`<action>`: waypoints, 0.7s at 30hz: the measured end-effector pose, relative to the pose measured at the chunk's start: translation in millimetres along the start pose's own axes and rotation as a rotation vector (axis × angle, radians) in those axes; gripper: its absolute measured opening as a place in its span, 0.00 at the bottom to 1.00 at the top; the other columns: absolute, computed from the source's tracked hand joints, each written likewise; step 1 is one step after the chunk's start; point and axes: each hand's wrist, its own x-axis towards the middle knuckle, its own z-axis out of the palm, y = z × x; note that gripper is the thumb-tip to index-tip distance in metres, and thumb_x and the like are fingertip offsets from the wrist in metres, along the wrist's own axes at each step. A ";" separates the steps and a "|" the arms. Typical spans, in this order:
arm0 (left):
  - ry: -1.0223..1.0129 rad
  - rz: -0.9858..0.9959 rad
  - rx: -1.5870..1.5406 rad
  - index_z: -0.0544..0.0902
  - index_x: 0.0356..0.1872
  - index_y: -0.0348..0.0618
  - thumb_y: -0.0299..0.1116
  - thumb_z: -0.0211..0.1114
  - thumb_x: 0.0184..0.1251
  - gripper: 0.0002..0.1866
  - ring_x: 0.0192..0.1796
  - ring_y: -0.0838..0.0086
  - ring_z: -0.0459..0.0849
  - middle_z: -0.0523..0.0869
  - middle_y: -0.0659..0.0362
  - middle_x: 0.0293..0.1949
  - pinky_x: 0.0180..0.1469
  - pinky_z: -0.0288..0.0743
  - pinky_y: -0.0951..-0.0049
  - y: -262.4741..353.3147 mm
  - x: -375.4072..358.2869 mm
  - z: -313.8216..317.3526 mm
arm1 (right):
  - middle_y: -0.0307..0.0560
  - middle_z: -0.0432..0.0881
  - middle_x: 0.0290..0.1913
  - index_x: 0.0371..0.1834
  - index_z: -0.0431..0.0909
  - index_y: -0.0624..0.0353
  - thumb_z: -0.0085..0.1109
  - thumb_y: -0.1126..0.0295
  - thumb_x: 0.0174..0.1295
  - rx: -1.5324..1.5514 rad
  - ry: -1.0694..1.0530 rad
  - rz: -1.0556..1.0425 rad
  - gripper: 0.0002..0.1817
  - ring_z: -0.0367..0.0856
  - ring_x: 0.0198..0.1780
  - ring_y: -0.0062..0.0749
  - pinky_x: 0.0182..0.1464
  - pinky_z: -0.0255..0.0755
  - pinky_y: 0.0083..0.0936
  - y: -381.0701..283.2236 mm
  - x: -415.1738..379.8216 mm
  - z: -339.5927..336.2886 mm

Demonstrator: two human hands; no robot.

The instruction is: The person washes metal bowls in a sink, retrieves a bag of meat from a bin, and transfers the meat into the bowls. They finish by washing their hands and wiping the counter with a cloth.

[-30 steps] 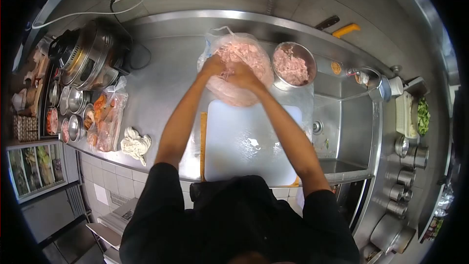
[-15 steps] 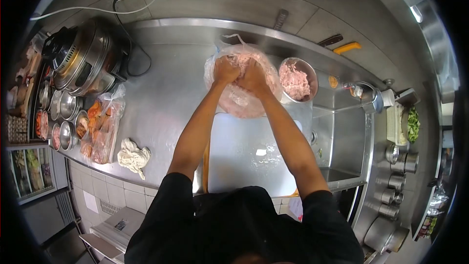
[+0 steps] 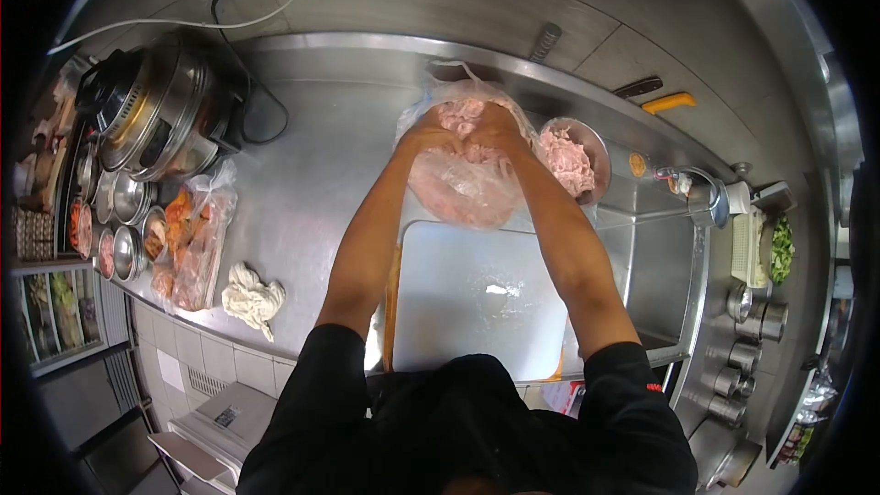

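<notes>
Pale pink ground meat [image 3: 461,114] fills a large clear plastic bag [image 3: 458,197] on the steel counter. My left hand [image 3: 431,135] is at the left side of the bag's opening, touching the meat, its fingers sunk out of sight. At the right side of the opening, my right hand [image 3: 496,128] presses into the same meat, fingertips hidden too. Just right of the bag stands a metal bowl [image 3: 600,161] with more pink meat [image 3: 568,161]. A white cutting board [image 3: 477,312] lies in front of the bag, wet in its middle.
A sink [image 3: 662,284] is at the right. On the left are a round cooker [image 3: 160,119], a bag of orange-red meat [image 3: 194,229], metal bowls [image 3: 133,197] and a crumpled white cloth [image 3: 252,298]. Knives [image 3: 669,103] hang on the back wall.
My hands have moved slightly apart within the bag, the right one shifting rightward. More meat shows between them. The whole view has shifted a little.
</notes>
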 end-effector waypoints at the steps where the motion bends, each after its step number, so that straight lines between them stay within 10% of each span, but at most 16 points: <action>1: -0.161 -0.177 -0.257 0.59 0.65 0.36 0.31 0.78 0.20 0.58 0.58 0.60 0.75 0.75 0.48 0.55 0.51 0.77 0.67 17.6 -6.5 -12.6 | 0.61 0.81 0.40 0.38 0.79 0.69 0.76 0.54 0.18 0.043 -0.009 0.017 0.39 0.81 0.44 0.48 0.47 0.75 0.31 -1.8 0.7 0.2; 3: -0.323 -0.360 -0.517 0.59 0.65 0.37 0.30 0.79 0.19 0.59 0.56 0.60 0.77 0.76 0.49 0.53 0.50 0.78 0.69 30.8 -18.2 -17.5 | 0.61 0.81 0.41 0.39 0.78 0.68 0.77 0.56 0.17 0.084 -0.024 0.036 0.39 0.81 0.44 0.48 0.47 0.74 0.31 -1.1 -2.9 4.8; 12: -0.103 0.065 0.103 0.71 0.60 0.43 0.34 0.78 0.32 0.44 0.60 0.64 0.74 0.77 0.52 0.57 0.62 0.67 0.69 -3.2 -47.9 -18.9 | 0.60 0.81 0.39 0.38 0.77 0.65 0.72 0.63 0.32 0.072 0.041 -0.105 0.27 0.80 0.46 0.50 0.48 0.73 0.36 -23.6 -41.9 18.3; 21: -0.275 -0.194 0.444 0.75 0.58 0.47 0.39 0.75 0.43 0.35 0.58 0.63 0.76 0.79 0.53 0.56 0.60 0.68 0.69 37.4 -106.9 -38.6 | 0.58 0.81 0.35 0.38 0.77 0.62 0.60 0.70 0.48 0.141 -0.077 -0.263 0.13 0.80 0.41 0.50 0.44 0.73 0.40 -35.0 -72.9 39.8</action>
